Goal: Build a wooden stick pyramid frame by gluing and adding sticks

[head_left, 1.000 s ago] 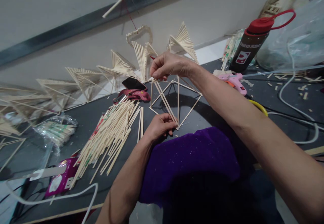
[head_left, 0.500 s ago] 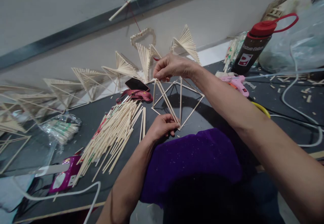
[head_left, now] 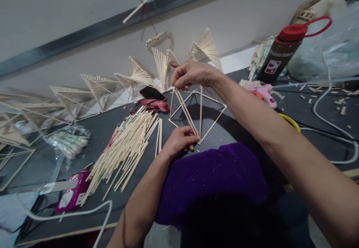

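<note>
A small frame of thin wooden sticks (head_left: 201,113) stands on the dark table between my hands. My left hand (head_left: 182,140) is closed at its near lower corner, thumb and fingers pinching the foot of a slanting stick (head_left: 185,110). At that stick's upper end, by the frame's top left corner, my right hand (head_left: 189,75) is closed in a pinch from above. Two slanting sticks run side by side there. To the left of my left hand lie a few loose sticks (head_left: 159,134) and a large heap of wooden sticks (head_left: 126,143).
Fan-shaped stick models (head_left: 137,72) line the wall. A phone (head_left: 153,93) and a red strap (head_left: 154,105) lie behind the heap. On the right are a pink glue gun (head_left: 263,92), a dark bottle (head_left: 277,59) and a white cable (head_left: 316,109). A purple cloth (head_left: 213,177) lies nearest me.
Hardly anything differs. Both hands keep their hold on the stick, and the whole view has shifted very slightly.
</note>
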A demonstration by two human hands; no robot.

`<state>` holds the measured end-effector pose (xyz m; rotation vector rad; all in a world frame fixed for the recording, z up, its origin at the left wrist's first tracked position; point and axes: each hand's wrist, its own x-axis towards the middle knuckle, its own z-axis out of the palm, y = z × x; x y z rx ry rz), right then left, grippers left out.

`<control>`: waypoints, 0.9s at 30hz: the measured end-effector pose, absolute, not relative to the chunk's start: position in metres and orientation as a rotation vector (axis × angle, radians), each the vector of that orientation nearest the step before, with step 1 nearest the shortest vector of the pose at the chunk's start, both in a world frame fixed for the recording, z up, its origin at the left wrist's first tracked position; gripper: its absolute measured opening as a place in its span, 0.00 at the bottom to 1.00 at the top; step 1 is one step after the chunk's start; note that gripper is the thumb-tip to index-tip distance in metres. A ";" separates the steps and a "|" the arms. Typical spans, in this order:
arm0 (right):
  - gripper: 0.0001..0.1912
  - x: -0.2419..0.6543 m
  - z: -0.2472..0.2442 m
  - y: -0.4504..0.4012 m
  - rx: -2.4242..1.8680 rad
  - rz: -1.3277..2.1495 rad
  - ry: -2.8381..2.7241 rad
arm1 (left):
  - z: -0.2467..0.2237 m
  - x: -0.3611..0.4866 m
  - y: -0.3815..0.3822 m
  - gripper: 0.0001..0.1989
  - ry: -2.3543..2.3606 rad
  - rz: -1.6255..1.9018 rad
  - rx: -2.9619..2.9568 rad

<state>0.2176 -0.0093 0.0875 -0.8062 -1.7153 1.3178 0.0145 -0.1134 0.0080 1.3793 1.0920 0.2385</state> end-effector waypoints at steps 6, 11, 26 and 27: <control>0.02 0.217 0.088 -0.008 -0.796 1.330 -1.719 | 0.007 0.015 -0.113 0.10 1.098 0.222 1.375; 0.03 0.217 0.086 -0.005 -0.820 1.293 -1.699 | 0.007 0.013 -0.113 0.12 1.084 0.239 1.364; 0.03 0.237 0.136 -0.050 -0.715 0.954 -1.296 | 0.043 -0.017 -0.114 0.15 1.137 0.412 1.482; 0.03 0.232 0.138 -0.064 -0.713 0.926 -1.291 | 0.053 -0.019 -0.117 0.11 1.187 0.514 1.537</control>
